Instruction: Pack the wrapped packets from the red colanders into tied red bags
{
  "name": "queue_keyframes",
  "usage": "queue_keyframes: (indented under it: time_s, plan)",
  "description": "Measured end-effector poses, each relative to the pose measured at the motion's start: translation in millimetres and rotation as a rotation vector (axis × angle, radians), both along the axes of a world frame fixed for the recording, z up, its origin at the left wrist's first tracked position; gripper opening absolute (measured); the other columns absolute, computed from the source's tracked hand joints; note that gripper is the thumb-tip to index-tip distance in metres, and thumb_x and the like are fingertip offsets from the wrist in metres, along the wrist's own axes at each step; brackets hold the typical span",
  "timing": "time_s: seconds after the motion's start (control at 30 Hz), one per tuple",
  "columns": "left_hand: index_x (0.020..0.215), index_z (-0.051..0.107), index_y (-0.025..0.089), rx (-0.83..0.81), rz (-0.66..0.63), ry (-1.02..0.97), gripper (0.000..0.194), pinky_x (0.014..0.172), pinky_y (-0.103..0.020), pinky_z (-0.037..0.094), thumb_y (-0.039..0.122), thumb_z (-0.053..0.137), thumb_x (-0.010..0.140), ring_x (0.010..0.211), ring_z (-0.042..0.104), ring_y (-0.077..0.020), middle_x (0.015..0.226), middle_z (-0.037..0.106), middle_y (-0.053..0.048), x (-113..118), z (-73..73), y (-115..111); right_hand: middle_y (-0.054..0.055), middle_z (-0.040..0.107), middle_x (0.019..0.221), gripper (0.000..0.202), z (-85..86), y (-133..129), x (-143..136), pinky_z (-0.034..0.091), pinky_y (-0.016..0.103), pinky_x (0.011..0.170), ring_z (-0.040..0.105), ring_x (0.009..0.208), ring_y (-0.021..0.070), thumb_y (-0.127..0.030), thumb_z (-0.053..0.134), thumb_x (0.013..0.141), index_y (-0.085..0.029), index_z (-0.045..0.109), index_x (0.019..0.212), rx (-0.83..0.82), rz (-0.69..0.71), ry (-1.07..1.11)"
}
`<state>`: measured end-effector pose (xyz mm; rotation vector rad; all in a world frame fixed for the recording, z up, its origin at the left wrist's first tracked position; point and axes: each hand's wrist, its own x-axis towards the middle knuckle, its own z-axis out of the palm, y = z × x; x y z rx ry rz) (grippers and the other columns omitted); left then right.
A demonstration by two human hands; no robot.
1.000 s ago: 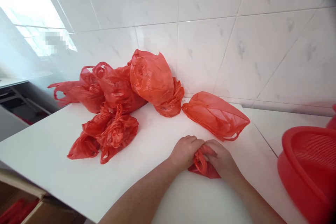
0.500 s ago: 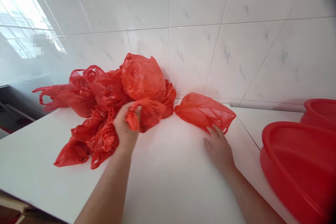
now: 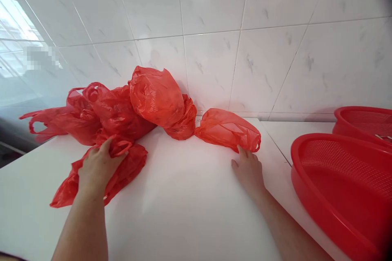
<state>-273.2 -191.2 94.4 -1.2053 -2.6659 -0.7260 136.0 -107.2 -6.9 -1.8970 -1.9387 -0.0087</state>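
Observation:
My left hand (image 3: 98,166) is on the near heap of crumpled red plastic bags at the left. Its fingers and thumb curl around the bunched part of a red plastic bag (image 3: 134,161), which lies on the heap and spreads to the right. My right hand (image 3: 249,169) rests palm down on the table, fingers stretched out. Its fingertips touch the near edge of a single puffed red bag (image 3: 228,128) lying by the wall. Behind my left hand stand larger filled red bags (image 3: 116,110) and a rounded, bulging one (image 3: 156,96).
Two red plastic baskets with meshed sides stand at the right, a near one (image 3: 306,187) and a far one (image 3: 343,124). A white table (image 3: 183,212) meets a tiled wall (image 3: 211,61) at the back. A seam crosses the tabletop beside the near basket.
My left hand has moved left and down with the crumpled red bag, onto the near heap. My right hand stays at the single bag. The view has shifted slightly to the right.

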Motion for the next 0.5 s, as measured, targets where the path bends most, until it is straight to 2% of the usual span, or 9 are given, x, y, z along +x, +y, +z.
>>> queue_keyframes:
  time_s: [0.1, 0.23, 0.33, 0.43, 0.5]
  plan:
    - [0.139, 0.035, 0.031, -0.149, -0.046, -0.029, 0.080, 0.086, -0.069, 0.032, 0.072, 0.046, 0.071, 0.119, 0.042, -0.0473, 0.138, 0.043, -0.018, -10, -14.0, 0, 0.016, 0.055, 0.116, 0.053, 0.3, 0, 1, 0.041, 0.040, 0.082, 0.049, 0.105, 0.0305, -0.030, 0.042, 0.085, -0.012, 0.042, 0.135, -0.008, 0.000, -0.014]
    - [0.130, 0.046, 0.023, -0.121, -0.036, -0.033, 0.077, 0.085, -0.074, 0.025, 0.071, 0.048, 0.070, 0.119, 0.040, -0.0513, 0.133, 0.049, -0.022, -17, -22.4, -2, 0.016, 0.055, 0.115, 0.050, -1.4, 1, 3, 0.041, 0.040, 0.082, 0.050, 0.103, 0.0303, -0.032, 0.042, 0.085, -0.013, 0.047, 0.131, -0.007, 0.001, -0.019]
    - [0.129, 0.046, 0.024, -0.043, -0.041, 0.051, 0.074, 0.084, -0.072, 0.028, 0.069, 0.048, 0.071, 0.122, 0.036, -0.0512, 0.135, 0.045, -0.023, -12, -21.6, -12, 0.015, 0.056, 0.114, 0.047, -2.5, 1, 4, 0.041, 0.039, 0.082, 0.050, 0.102, 0.0295, -0.032, 0.042, 0.085, -0.013, 0.051, 0.127, -0.011, 0.013, -0.011]
    - [0.138, 0.032, 0.027, 0.057, -0.017, 0.226, 0.080, 0.089, -0.070, 0.026, 0.070, 0.046, 0.072, 0.131, 0.023, -0.0482, 0.145, 0.030, -0.022, -10, -16.5, -22, 0.014, 0.057, 0.111, 0.046, -3.4, 2, 5, 0.042, 0.039, 0.080, 0.051, 0.100, 0.0289, -0.032, 0.042, 0.084, -0.014, 0.053, 0.125, -0.020, 0.011, -0.012]
    - [0.141, 0.025, 0.026, 0.065, 0.013, 0.239, 0.090, 0.088, -0.070, 0.026, 0.073, 0.049, 0.068, 0.132, 0.017, -0.0510, 0.147, 0.023, -0.023, -15, -13.4, -26, 0.013, 0.057, 0.112, 0.046, -4.2, 2, 5, 0.042, 0.039, 0.080, 0.051, 0.099, 0.0290, -0.033, 0.041, 0.084, -0.015, 0.054, 0.124, -0.025, 0.005, -0.015]
